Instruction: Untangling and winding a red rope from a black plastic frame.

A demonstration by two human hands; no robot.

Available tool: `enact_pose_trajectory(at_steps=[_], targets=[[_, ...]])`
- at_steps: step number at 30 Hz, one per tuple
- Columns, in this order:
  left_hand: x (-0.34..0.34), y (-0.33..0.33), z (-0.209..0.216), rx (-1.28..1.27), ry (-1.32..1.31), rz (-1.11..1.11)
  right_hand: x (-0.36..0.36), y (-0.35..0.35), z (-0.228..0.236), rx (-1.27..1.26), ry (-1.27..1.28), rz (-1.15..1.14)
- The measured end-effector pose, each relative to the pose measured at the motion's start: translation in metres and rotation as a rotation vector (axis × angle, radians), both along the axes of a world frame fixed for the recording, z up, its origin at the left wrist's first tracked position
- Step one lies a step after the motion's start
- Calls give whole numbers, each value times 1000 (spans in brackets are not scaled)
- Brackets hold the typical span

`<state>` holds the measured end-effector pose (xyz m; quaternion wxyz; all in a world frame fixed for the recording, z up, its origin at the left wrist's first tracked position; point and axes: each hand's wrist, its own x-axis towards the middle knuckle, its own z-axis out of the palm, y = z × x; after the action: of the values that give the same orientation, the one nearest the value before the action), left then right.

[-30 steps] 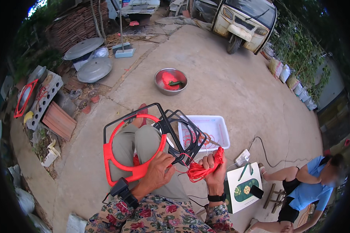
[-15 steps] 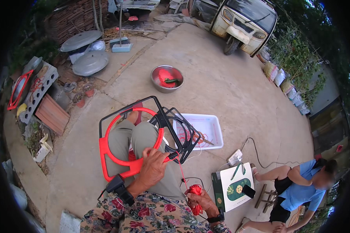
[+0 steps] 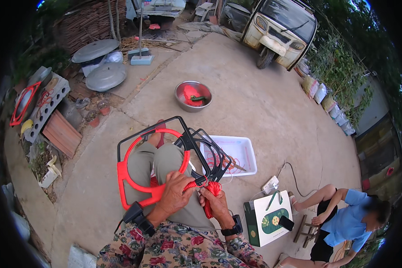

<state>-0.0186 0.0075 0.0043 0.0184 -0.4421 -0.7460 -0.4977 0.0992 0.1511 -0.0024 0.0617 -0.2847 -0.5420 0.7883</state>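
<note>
Here's the frame (image 3: 191, 144), lying across the person's knees, its red side toward the left hand (image 3: 174, 193). That hand is closed around the lower bar, thumb and fingers pinching it just beside the last visible red turns. Over on the right, the right hand (image 3: 216, 203) is wrapped around the bundle of red cord (image 3: 214, 189), fingers curled in, right by the frame's lower right corner.

And how far along? Red already covers much of the ring, the lower left corner and the bottom bar up to about the left hand. The top bar, the right side and the upper part of the left side are bare black; call it partly covered. Whether any turns hide under the fingers, I can't tell.

Now the surroundings! More black frames (image 3: 217, 147) crowd in beside the right edge, overlapping the white tray (image 3: 253, 154); they look like the likeliest snag for loose cord. In the tray, scissors (image 3: 239, 168) lie among red scraps. Ahead sits a steel bowl (image 3: 182, 102), well clear of the work. To the right, a gift bag (image 3: 268, 221) bears a phone (image 3: 286, 223), with a power strip (image 3: 270, 184) just beyond and a co-worker (image 3: 344, 219) seated nearby, apart from it all.
</note>
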Motion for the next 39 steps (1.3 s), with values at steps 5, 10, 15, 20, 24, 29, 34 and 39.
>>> enact_pose_trajectory(at_steps=[5,10,15,20,24,29,34,39], targets=[[1,0,-1,15,-20,9,9,-15,-3,102,13,-158],[-1,1,-3,13,-28,-2,18,-23,1,768,232,193],[-3,-4,1,-7,-17,-46,22,-31,25,740,206,377],[-6,-3,5,-73,16,-95,40,-38,8,657,110,167],[-4,-1,9,-63,4,-101,53,-38,19,343,-168,-70],[-2,3,9,-59,34,-46,63,-37,9,424,-78,-201],[-2,3,4,-56,14,-47,58,-46,23,985,154,11],[-2,9,5,-59,74,-7,66,-45,5,835,118,65]])
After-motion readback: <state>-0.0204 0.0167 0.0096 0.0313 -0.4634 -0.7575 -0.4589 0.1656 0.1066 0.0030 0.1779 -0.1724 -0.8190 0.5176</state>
